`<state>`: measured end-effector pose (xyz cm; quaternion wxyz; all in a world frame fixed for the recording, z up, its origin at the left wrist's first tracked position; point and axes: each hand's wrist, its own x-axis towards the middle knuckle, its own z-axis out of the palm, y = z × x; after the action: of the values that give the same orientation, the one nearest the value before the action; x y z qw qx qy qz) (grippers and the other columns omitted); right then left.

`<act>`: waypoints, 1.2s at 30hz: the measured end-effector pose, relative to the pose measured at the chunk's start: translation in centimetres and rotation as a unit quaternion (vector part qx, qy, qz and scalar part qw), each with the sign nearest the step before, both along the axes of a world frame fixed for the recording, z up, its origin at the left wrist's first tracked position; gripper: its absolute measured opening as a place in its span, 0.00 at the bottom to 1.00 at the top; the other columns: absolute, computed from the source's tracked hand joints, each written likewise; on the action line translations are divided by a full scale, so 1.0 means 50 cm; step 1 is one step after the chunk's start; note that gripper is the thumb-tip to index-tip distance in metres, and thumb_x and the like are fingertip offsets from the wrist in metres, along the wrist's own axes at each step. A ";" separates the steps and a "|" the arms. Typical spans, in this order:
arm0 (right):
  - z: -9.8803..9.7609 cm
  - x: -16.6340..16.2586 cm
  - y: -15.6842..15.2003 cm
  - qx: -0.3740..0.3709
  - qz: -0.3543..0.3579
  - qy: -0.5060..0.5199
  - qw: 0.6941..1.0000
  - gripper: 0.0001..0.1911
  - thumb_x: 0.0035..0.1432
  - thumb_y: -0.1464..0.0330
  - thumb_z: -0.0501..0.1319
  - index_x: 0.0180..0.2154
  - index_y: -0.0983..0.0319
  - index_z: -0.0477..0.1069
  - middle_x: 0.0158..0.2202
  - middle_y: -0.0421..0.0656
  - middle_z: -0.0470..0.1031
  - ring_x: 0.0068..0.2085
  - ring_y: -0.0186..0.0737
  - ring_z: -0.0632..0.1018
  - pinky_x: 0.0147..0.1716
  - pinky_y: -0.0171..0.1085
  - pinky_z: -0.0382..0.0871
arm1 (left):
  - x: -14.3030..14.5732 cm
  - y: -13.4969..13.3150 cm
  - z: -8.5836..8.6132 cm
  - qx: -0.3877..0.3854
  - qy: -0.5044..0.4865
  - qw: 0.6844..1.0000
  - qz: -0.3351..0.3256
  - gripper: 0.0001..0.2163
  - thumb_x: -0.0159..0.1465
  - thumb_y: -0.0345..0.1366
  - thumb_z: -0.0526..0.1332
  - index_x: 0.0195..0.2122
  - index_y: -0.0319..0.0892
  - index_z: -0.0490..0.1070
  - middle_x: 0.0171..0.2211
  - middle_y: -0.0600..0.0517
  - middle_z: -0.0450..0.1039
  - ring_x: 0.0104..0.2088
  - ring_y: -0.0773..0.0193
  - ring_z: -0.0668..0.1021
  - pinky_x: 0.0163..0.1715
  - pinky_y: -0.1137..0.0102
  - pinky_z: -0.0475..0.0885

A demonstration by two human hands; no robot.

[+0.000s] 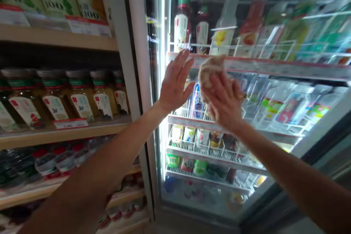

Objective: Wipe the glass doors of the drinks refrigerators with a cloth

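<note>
My right hand (pixel 223 97) holds a crumpled beige cloth (pixel 211 66) in front of the lit drinks fridge, the cloth bunched above and behind the fingers. It looks pressed toward the glass door (pixel 203 193), though contact is hard to confirm. To its left, my left hand (pixel 177 82) is raised with fingers stretched out and nothing in it. Its palm faces the glass near the fridge's bright left edge; whether it touches cannot be told. Behind both hands, wire-fronted shelves carry bottles, among them a white-labelled bottle (pixel 181 25) and a yellow-fruit bottle (pixel 223 25).
On the left, wooden shelves (pixel 63 40) carry rows of juice bottles (pixel 102 97) and red-capped bottles (pixel 64 159). A pale upright post (pixel 137 44) divides them from the fridge. At lower right runs the dark, slanting fridge frame (pixel 309 157).
</note>
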<state>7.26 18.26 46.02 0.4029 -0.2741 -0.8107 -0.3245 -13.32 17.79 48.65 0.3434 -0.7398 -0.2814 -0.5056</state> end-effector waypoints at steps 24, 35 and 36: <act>0.041 0.373 0.071 0.210 -0.135 0.176 0.952 0.33 0.60 0.69 0.52 0.64 0.52 0.44 0.67 0.44 0.44 0.64 0.53 0.54 0.59 0.56 0.50 | 0.262 0.058 0.131 0.184 0.167 0.965 0.085 0.31 0.62 0.44 0.51 0.63 0.38 0.42 0.60 0.41 0.58 0.64 0.57 0.52 0.61 0.57 0.57; 0.035 0.374 0.072 0.198 -0.089 0.181 0.959 0.34 0.59 0.68 0.52 0.64 0.51 0.42 0.67 0.43 0.42 0.65 0.51 0.52 0.60 0.55 0.47 | 0.241 0.069 0.164 0.158 0.045 0.973 0.160 0.29 0.63 0.42 0.49 0.63 0.36 0.43 0.63 0.37 0.51 0.65 0.52 0.50 0.60 0.50 0.56; 0.034 0.375 0.071 0.201 -0.085 0.180 0.959 0.34 0.59 0.68 0.52 0.64 0.51 0.43 0.67 0.43 0.42 0.65 0.50 0.53 0.61 0.55 0.46 | 0.238 0.068 0.167 0.144 0.108 0.972 0.152 0.29 0.63 0.43 0.49 0.63 0.37 0.44 0.62 0.39 0.53 0.64 0.53 0.52 0.60 0.52 0.57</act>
<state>26.00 21.83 47.72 0.5598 -0.3091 -0.6168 -0.4590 -1.44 21.21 57.01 0.5477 -0.6815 -0.2757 -0.3996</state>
